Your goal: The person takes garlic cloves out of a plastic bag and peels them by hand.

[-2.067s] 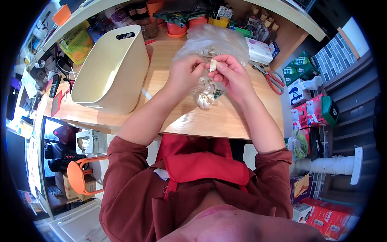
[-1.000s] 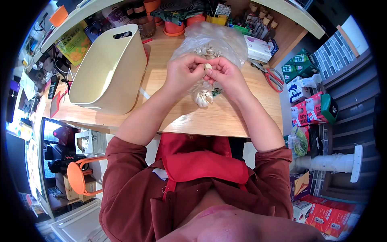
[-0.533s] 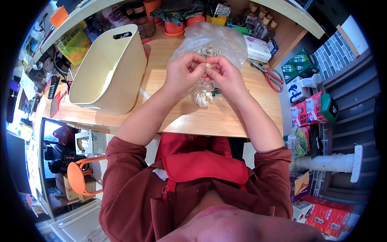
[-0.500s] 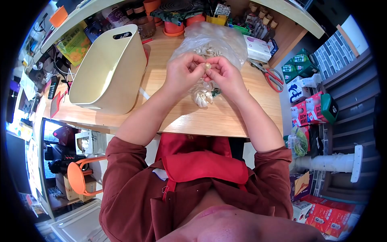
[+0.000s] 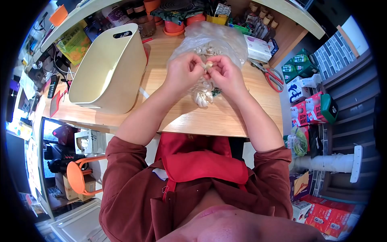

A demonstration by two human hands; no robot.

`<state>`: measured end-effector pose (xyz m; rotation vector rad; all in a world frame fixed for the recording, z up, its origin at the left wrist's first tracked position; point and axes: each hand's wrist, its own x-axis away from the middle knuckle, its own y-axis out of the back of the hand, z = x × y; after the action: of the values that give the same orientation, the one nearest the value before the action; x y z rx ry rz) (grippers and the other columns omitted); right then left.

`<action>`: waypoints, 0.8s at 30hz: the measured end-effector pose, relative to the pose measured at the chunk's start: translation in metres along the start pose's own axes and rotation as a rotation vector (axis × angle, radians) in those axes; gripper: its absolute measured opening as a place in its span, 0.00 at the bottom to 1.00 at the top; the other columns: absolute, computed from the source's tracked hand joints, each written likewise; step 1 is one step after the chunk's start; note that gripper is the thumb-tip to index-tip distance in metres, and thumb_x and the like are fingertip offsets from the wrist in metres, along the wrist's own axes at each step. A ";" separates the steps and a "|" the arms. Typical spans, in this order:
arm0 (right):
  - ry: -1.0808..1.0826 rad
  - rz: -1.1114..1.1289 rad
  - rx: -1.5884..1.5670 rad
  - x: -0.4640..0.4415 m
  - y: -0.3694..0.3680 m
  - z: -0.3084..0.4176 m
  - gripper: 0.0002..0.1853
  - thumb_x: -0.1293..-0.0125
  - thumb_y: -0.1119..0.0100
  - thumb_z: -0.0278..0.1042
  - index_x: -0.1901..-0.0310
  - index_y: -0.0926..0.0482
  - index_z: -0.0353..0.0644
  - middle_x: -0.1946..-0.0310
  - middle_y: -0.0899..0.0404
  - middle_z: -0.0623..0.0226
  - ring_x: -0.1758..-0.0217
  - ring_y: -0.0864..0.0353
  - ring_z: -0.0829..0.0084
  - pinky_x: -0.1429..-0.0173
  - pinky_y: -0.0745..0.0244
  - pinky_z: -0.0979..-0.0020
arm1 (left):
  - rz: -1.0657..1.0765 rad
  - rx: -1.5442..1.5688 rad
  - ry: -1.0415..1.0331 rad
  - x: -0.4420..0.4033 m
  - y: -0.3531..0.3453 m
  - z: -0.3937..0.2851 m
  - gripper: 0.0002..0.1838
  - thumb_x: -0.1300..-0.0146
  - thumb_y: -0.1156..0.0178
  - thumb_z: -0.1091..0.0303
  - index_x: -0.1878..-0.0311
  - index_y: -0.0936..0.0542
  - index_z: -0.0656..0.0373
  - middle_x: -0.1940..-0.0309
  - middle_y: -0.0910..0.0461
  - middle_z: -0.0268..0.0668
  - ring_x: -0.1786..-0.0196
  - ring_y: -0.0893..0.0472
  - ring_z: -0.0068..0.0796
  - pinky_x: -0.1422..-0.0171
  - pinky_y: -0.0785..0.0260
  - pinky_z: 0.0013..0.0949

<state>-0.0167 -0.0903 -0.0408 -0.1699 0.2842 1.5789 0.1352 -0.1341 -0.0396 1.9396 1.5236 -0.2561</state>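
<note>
Between my fingertips, over the wooden desk [image 5: 193, 121], is a small pale garlic clove [image 5: 209, 65]. My right hand [image 5: 226, 74] pinches the clove. My left hand [image 5: 183, 72] is closed at its left side, pinching what looks like a thin bit of its skin. Below my hands a white garlic bulb [image 5: 202, 98] rests on the desk. Behind them lies a clear plastic bag [image 5: 225, 38] with more garlic [image 5: 207, 50] at its opening. My hands hide part of the garlic beneath them.
A cream plastic bin [image 5: 125, 76] stands on the left of the desk. Red-handled scissors [image 5: 274, 80] lie at the right, near a white packet [image 5: 257, 49]. Orange pots [image 5: 174, 28] and small corked bottles [image 5: 264, 26] line the back. An orange chair [image 5: 76, 177] is at lower left.
My fingertips have drawn slightly apart around the clove, which now sits more on my right hand's side. Earlier, my right hand held the clove up higher and farther right.
</note>
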 end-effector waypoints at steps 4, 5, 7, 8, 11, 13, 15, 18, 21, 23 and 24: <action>0.101 -0.120 -0.119 0.003 -0.003 0.013 0.12 0.37 0.47 0.23 0.53 0.34 0.34 0.61 0.24 0.61 0.61 0.20 0.75 0.56 0.23 0.77 | -0.013 -0.001 0.036 0.000 0.001 -0.004 0.02 0.47 0.47 0.76 0.70 0.26 0.63 0.80 0.26 0.29 0.78 0.30 0.12 0.75 0.38 0.20; 0.126 -0.111 -0.140 0.004 -0.003 0.013 0.12 0.37 0.48 0.24 0.53 0.34 0.34 0.59 0.24 0.60 0.60 0.21 0.75 0.55 0.23 0.76 | -0.010 -0.008 0.042 0.000 0.001 -0.005 0.02 0.47 0.47 0.77 0.69 0.27 0.63 0.80 0.27 0.29 0.78 0.30 0.13 0.76 0.38 0.20; 0.161 -0.135 -0.151 0.005 -0.003 0.015 0.12 0.36 0.48 0.24 0.52 0.35 0.34 0.58 0.25 0.59 0.59 0.21 0.74 0.55 0.24 0.76 | -0.056 -0.049 -0.023 0.000 0.001 -0.003 0.02 0.47 0.47 0.77 0.69 0.27 0.63 0.80 0.28 0.29 0.78 0.31 0.13 0.76 0.38 0.21; 0.172 -0.166 -0.141 0.006 -0.003 0.018 0.12 0.36 0.49 0.24 0.52 0.35 0.34 0.57 0.25 0.58 0.59 0.21 0.74 0.54 0.24 0.76 | -0.080 -0.070 -0.055 0.000 0.001 -0.002 0.02 0.47 0.47 0.76 0.69 0.27 0.63 0.81 0.28 0.29 0.78 0.31 0.13 0.76 0.38 0.21; 0.213 -0.190 -0.181 0.003 0.008 0.021 0.12 0.35 0.49 0.25 0.51 0.35 0.34 0.55 0.26 0.59 0.58 0.22 0.74 0.54 0.25 0.76 | -0.123 -0.037 -0.036 -0.002 0.003 0.002 0.03 0.47 0.47 0.76 0.69 0.26 0.63 0.80 0.28 0.30 0.79 0.31 0.15 0.76 0.38 0.22; 0.178 -0.146 -0.226 0.001 0.011 0.021 0.13 0.35 0.49 0.25 0.51 0.34 0.34 0.55 0.26 0.61 0.57 0.23 0.75 0.54 0.26 0.76 | -0.095 -0.130 -0.181 -0.003 0.002 0.003 0.03 0.47 0.46 0.76 0.68 0.26 0.62 0.79 0.27 0.34 0.78 0.28 0.21 0.74 0.37 0.25; 0.080 -0.068 -0.266 0.001 0.010 0.021 0.13 0.36 0.48 0.26 0.50 0.32 0.35 0.56 0.26 0.64 0.57 0.24 0.76 0.53 0.28 0.76 | -0.080 -0.198 -0.295 -0.004 0.002 0.005 0.03 0.46 0.46 0.76 0.68 0.25 0.62 0.77 0.26 0.38 0.76 0.26 0.28 0.72 0.35 0.29; 0.018 0.058 -0.293 0.002 0.008 0.015 0.14 0.36 0.47 0.27 0.49 0.29 0.37 0.57 0.26 0.68 0.56 0.25 0.78 0.52 0.30 0.77 | -0.072 -0.238 -0.335 -0.005 0.001 0.005 0.04 0.45 0.46 0.76 0.66 0.24 0.62 0.74 0.24 0.43 0.71 0.24 0.38 0.67 0.32 0.34; -0.046 0.062 -0.281 0.003 0.006 0.016 0.15 0.36 0.47 0.26 0.47 0.29 0.38 0.59 0.25 0.69 0.57 0.26 0.80 0.53 0.30 0.77 | -0.068 -0.240 -0.280 -0.003 0.002 0.001 0.06 0.44 0.46 0.78 0.64 0.23 0.61 0.72 0.23 0.45 0.69 0.23 0.41 0.64 0.31 0.35; -0.068 0.053 -0.264 0.002 0.007 0.014 0.14 0.37 0.47 0.26 0.50 0.28 0.38 0.60 0.25 0.70 0.59 0.26 0.80 0.53 0.30 0.78 | -0.099 -0.253 -0.346 -0.005 0.000 0.005 0.07 0.45 0.46 0.79 0.63 0.22 0.61 0.71 0.23 0.44 0.70 0.22 0.37 0.65 0.31 0.33; -0.079 0.048 -0.256 0.001 0.007 0.013 0.13 0.37 0.46 0.26 0.51 0.28 0.37 0.61 0.25 0.70 0.59 0.26 0.81 0.53 0.30 0.78 | -0.085 -0.219 -0.315 -0.005 0.000 0.006 0.07 0.45 0.46 0.80 0.63 0.22 0.62 0.71 0.23 0.43 0.71 0.22 0.34 0.66 0.31 0.32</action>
<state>-0.0228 -0.0855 -0.0277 -0.3003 0.0236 1.6620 0.1354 -0.1413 -0.0411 1.5824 1.3649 -0.3946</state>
